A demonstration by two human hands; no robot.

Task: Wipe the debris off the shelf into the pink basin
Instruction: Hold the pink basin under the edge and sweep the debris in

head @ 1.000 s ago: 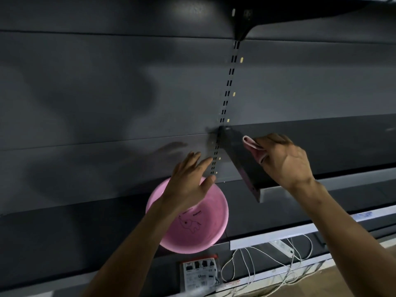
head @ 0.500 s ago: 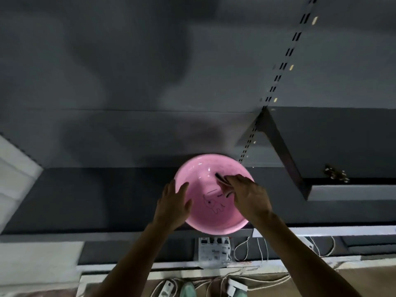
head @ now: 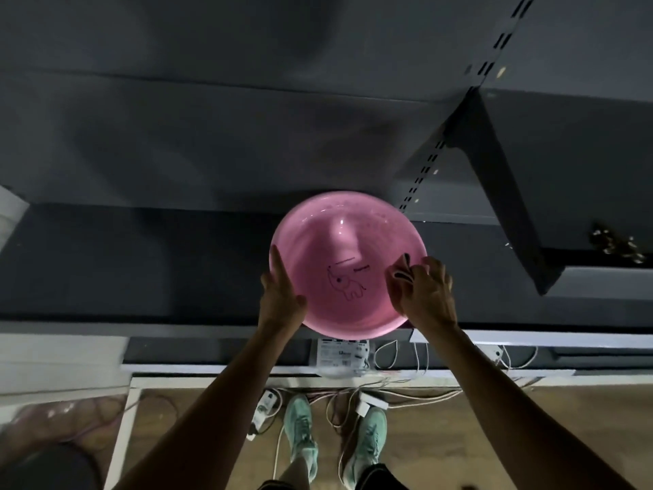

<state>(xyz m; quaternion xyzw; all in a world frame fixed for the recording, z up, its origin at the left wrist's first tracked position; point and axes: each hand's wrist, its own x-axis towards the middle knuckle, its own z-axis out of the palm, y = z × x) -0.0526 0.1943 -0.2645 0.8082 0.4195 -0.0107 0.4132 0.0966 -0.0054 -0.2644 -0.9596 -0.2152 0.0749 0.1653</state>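
Resting on dark shelf [head: 141, 263]: glossy pink basin [head: 348, 242], elephant drawing; left hand [head: 281, 295] flat on rim, right hand [head: 425, 295] clutching cloth [head: 401, 268].

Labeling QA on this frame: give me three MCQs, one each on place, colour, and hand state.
1. Where does the debris lie?
A. in the basin
B. on the upper shelf at right
C. on the floor

2. What colour are the shoes?
A. teal
B. black
C. red

3. What are the hands doing?
A. both hang free
B. left holds the cloth, right is empty
C. left rests on the basin rim, right holds a cloth at the rim

Key: 1 B, the small pile sits near the front edge of the upper shelf. 2 A, both shoes on the floor are teal. 3 C, the left hand lies against the left rim of the basin, and the right hand grips the cloth at the right rim.
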